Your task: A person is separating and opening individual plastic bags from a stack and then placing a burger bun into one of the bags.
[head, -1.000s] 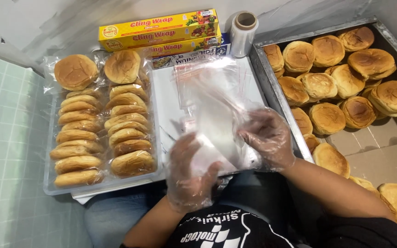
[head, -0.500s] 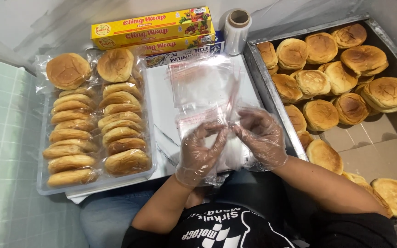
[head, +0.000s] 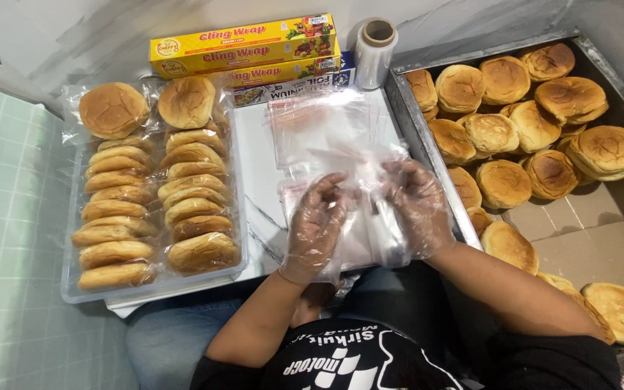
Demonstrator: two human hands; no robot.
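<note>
Both my hands wear thin clear plastic gloves. My left hand (head: 317,224) and my right hand (head: 419,206) are close together over a white marbled board (head: 258,180) on my lap, each pinching an edge of one clear plastic bag (head: 364,189). A loose pile of the same clear bags (head: 319,126) lies on the board just beyond my fingers. To the left, a clear tray (head: 154,285) holds two rows of bagged buns (head: 182,189). To the right, a metal tray (head: 412,119) holds several unwrapped round buns (head: 503,180).
Two yellow wrap boxes (head: 243,45) and a foil box lie along the wall at the back, with a roll of clear film (head: 375,50) standing beside them. Brown cardboard (head: 586,235) lines the metal tray. Pale green floor tiles (head: 9,238) are on the left.
My left hand has risen from my lap to meet the right over the board. Both now pinch one clear bag drawn from the pile.
</note>
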